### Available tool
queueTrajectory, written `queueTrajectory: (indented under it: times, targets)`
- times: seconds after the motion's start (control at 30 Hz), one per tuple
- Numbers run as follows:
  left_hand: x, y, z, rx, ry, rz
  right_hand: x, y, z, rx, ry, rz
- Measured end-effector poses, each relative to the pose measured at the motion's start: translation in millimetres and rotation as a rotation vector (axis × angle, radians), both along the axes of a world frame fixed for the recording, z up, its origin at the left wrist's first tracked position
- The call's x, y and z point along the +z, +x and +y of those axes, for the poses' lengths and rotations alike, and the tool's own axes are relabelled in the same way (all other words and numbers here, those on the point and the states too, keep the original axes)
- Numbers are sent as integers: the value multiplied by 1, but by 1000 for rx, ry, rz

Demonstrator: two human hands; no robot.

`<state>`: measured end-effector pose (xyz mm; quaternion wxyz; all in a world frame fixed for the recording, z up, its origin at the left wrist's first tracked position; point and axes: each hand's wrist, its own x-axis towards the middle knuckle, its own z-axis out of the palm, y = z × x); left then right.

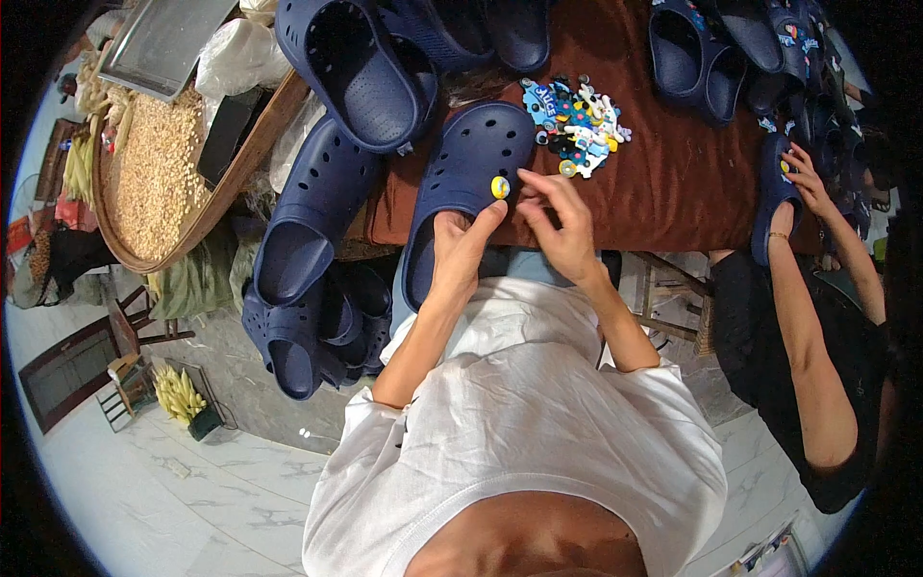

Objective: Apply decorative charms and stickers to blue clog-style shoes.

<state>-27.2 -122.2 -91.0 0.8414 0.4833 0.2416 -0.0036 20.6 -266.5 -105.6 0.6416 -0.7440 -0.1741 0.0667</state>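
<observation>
A navy-blue clog (468, 146) with round holes lies toe-away at the near edge of the brown-covered table. My left hand (460, 252) grips it, with the fingers hidden inside the opening and the thumb on top. Beside that thumb, a round yellow shoe charm (500, 187) sits on the clog's upper. My right hand (562, 226) hovers just right of the charm, fingers bent and apart, and I see nothing held in it. Past the toe, a pile of colourful shoe charms (580, 127) is spread on the brown cloth (673, 192).
Navy clogs (361, 72) stack at the back left, and more (687, 58) stand at the back right. A wide basket of pale kernels (154, 183) is at far left. On the right, a co-worker's hand (810, 181) touches another navy clog (775, 188).
</observation>
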Motion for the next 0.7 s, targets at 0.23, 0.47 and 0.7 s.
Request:
queueTrajectory:
  times: [0.23, 0.47, 0.7]
  targets:
    - [1, 7, -5, 54, 125, -23, -13, 29, -53, -267, -422, -274]
    - [-1, 11, -1, 46, -13, 58, -24, 45, -56, -283, -642, -404]
    - [1, 11, -1, 49, 2, 64, -21, 49, -50, -288, -652, -338]
